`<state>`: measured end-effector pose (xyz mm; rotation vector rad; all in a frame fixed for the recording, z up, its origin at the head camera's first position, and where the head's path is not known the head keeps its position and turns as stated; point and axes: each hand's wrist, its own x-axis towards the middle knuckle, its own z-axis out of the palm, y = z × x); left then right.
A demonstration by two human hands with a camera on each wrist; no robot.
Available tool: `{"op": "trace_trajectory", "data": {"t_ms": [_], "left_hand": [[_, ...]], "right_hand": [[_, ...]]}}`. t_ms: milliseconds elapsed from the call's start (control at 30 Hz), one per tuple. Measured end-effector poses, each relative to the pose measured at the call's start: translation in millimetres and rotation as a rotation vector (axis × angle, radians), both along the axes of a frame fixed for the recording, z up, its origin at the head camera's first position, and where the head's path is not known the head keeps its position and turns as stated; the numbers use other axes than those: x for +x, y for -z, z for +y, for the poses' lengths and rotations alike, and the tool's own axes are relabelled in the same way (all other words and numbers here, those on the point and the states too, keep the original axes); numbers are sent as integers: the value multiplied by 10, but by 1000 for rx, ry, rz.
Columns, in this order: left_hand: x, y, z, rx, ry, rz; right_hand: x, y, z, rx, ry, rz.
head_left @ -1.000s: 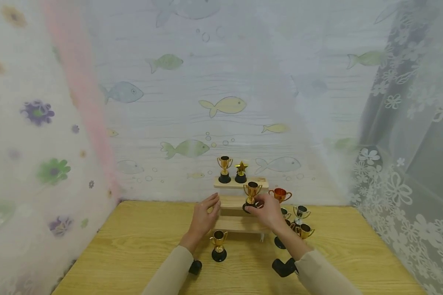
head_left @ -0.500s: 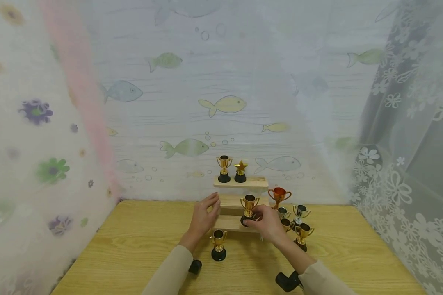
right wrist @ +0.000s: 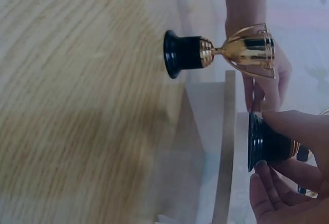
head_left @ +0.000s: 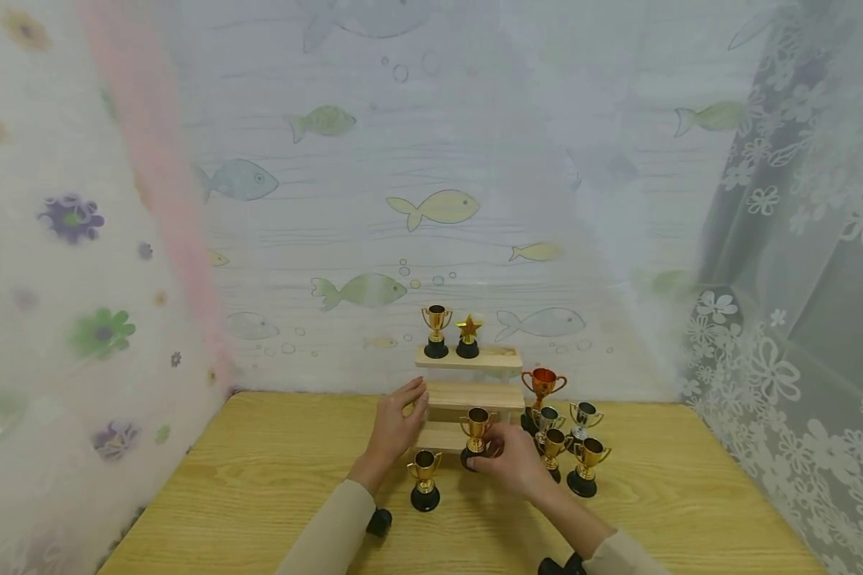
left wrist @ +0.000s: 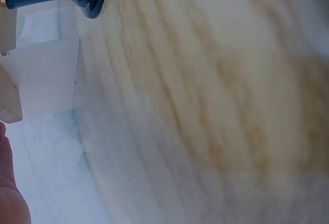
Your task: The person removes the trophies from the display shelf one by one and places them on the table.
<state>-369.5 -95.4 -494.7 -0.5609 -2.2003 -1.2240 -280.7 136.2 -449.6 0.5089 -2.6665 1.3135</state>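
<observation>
My right hand [head_left: 512, 465] pinches the black base of a gold trophy cup [head_left: 478, 425] between thumb and fingers. The cup is upright, in front of the lowest step of a small wooden tiered shelf [head_left: 471, 394]; in the right wrist view its base [right wrist: 270, 141] appears slightly raised above that step's board. At the shelf's left side, my left hand [head_left: 395, 427] has extended fingers near the step ends; whether they touch is unclear. A second gold trophy cup [head_left: 425, 479] stands on the table nearer me. On the top step are a gold cup [head_left: 436, 326] and a star trophy [head_left: 469, 331].
Right of the shelf stand an orange-red cup [head_left: 543, 385], silver cups [head_left: 585, 419] and gold cups [head_left: 588, 459], close together on the wooden table [head_left: 295, 463]. Fish-patterned fabric [head_left: 374, 200] hangs behind; lace netting [head_left: 777, 367] hangs at the right.
My right hand has brought the gold trophy cup down and toward me, from in front of the middle step to the lowest. The left hand has stayed in place.
</observation>
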Motion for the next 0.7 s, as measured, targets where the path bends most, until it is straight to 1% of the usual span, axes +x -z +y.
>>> {"op": "trace_trajectory", "data": {"t_ms": [300,400,600,700], "left_hand": [[17,-17,16,-2,-18,-9],[21,-22,18,-2,-23,-17],[7,-10,19,-3,-29,-6],[-1,-8,18,-5,-29,-5]], "right_hand": [[28,94,-10,-2,-78,4],[44,143,-15,-11,-93,-16],[63,243,-51,4,-96,-51],[54,285,-60,19,-95,-43]]}}
